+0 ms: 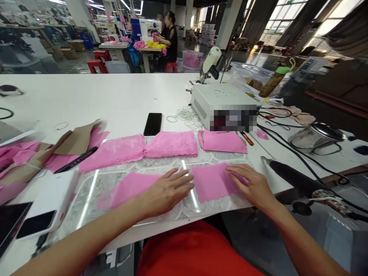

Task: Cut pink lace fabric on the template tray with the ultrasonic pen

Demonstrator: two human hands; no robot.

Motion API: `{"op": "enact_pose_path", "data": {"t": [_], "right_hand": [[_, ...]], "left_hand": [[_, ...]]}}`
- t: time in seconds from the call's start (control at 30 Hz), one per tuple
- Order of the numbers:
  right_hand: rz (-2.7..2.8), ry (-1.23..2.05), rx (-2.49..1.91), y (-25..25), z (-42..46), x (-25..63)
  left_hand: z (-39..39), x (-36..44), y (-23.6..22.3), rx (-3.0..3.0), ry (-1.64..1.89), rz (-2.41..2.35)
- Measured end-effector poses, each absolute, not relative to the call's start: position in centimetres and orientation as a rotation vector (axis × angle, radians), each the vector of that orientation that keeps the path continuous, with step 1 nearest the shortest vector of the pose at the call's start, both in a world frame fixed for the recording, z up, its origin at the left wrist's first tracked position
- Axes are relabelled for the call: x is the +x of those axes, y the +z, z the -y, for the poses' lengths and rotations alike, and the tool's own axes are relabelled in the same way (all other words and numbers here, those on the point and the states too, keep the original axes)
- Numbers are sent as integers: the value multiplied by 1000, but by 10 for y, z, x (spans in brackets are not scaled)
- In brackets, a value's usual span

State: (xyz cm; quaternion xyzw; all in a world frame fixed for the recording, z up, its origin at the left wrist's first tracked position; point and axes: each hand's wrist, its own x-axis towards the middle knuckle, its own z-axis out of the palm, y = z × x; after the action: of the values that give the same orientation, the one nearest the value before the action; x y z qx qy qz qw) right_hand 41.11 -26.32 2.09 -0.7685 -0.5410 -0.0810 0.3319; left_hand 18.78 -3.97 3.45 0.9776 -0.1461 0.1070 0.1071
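Pink panel [211,180]: laid flat on the clear table mat [94,188], between the hands; apparently spread so that its edges are kept straight
Left hand [168,191]: held palm down at the panel's left edge, fingers loosely spread; nothing seen gripped
Right hand [253,184]: curved narrowly over the right edge; whether cloth is pinched cannot be told
Lace-edged stack [175,143]: set behind, seemingly so that reach is kept short
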Motion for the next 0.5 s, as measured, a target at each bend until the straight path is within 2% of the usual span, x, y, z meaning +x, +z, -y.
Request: {"op": "enact_pose_path", "data": {"t": [0.2,0.5], "right_hand": [[1107,-307,-2063,2,319,418],[605,-271,-2094,-22,360,416]], "left_hand": [[55,246,27,2829,294,641],[87,322,25,2791,162,952]]}}
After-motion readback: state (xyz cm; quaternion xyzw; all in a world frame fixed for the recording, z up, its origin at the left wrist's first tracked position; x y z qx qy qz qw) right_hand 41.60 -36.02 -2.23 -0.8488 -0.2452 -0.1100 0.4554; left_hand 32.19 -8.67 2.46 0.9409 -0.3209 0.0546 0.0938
